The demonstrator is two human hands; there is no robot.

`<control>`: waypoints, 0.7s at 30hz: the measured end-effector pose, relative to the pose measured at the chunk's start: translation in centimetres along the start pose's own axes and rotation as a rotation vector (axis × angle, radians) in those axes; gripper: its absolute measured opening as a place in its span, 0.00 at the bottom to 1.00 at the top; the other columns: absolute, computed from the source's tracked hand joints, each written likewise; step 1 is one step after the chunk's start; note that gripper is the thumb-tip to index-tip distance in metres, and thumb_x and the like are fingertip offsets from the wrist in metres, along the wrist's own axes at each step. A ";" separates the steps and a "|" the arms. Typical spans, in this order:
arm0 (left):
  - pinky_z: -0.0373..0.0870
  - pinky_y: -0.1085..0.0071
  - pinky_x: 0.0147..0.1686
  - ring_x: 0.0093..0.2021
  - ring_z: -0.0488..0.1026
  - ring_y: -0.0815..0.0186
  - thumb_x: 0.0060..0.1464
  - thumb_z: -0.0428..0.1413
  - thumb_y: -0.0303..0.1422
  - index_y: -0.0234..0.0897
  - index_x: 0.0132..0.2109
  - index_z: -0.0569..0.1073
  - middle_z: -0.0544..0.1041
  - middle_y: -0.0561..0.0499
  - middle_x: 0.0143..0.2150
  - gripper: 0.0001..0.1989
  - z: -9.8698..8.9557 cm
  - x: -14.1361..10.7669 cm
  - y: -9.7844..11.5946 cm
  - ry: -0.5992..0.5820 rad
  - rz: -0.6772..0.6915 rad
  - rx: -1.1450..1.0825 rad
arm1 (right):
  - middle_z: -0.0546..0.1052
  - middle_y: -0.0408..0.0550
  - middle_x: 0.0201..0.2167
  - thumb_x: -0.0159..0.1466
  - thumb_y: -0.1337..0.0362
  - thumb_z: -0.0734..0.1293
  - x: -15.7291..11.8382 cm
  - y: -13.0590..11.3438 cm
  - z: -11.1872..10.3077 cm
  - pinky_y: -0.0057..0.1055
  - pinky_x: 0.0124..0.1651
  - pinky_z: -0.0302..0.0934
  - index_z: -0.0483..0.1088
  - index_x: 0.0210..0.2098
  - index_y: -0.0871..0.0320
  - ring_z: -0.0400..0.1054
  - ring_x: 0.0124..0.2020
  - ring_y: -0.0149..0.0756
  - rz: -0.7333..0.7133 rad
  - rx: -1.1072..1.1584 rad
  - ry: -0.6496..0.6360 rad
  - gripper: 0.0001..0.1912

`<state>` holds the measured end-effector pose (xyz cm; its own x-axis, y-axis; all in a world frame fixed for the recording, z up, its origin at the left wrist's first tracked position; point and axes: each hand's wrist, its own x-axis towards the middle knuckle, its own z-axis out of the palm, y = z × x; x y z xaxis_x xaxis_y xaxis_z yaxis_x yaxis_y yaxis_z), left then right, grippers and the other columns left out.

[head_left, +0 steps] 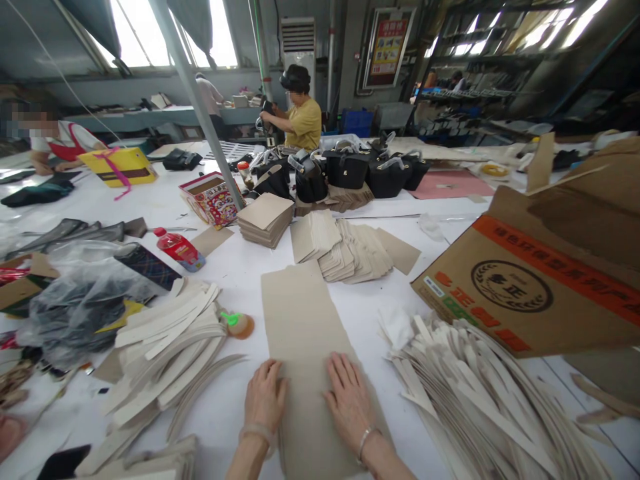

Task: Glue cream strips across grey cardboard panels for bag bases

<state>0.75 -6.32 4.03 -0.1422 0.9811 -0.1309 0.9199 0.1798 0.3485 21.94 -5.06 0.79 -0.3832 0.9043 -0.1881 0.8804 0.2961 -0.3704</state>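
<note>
Head view: your right fingers (341, 373) lie nearly flat and slightly spread on the long beige board (300, 313), with nothing pinched between them. Your left fingers (270, 370) are loosely bent at its left edge, thumb near them, with no closed grip showing (whether a tip is tucked under that edge, you cannot tell from here). The board lies flat on the white counter (365, 313), running from between your two sets of fingers to just beside the loose beige cards (350, 250).

Judging by its look, it should be light, fairly stiff but bendable, and dry enough to slide easily under a flat palm. Take it by both long edges, thumbs above and fingers below, about where your fingers are; held at one end only, it would probably sag or crease. Whether it is one layer or several is unclear, so square the edges before you lift.

Farther out, the small bottle with a green cap (240, 325) stands near the left edge, beside the left heap of strips (170, 353); the right heap of strips (480, 393) lies apart on the other side, below the large carton (480, 287). Those thin strips would likely snag and shift if brushed.
</note>
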 end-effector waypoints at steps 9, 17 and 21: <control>0.61 0.69 0.47 0.48 0.65 0.65 0.54 0.45 0.32 0.41 0.48 0.67 0.67 0.48 0.51 0.15 0.0 -0.1 -0.4 -0.072 0.042 0.057 | 0.43 0.41 0.64 0.62 0.54 0.54 0.1 -0.3 -0.9 0.46 0.63 0.31 0.44 0.62 0.51 0.33 0.64 0.43 -0.046 0.016 -0.018 0.30; 0.63 0.68 0.46 0.51 0.64 0.64 0.56 0.43 0.31 0.44 0.52 0.66 0.66 0.49 0.53 0.18 0.6 -0.3 -0.5 -0.076 0.046 0.116 | 0.47 0.42 0.64 0.61 0.49 0.55 0.4 -3.3 -0.3 0.49 0.61 0.30 0.50 0.60 0.46 0.34 0.64 0.47 -0.124 0.084 -0.120 0.29; 0.63 0.68 0.47 0.51 0.63 0.64 0.56 0.42 0.30 0.45 0.52 0.66 0.65 0.49 0.54 0.19 0.9 -0.4 -0.9 -0.076 0.038 0.095 | 0.53 0.45 0.62 0.59 0.48 0.57 0.6 -3.4 -0.9 0.47 0.61 0.32 0.53 0.59 0.49 0.39 0.63 0.47 -0.125 0.067 -0.106 0.30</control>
<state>0.30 -6.90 2.95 -0.0818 0.9783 -0.1902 0.9551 0.1314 0.2654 18.98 -5.26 2.73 -0.5193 0.8229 -0.2304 0.8047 0.3802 -0.4560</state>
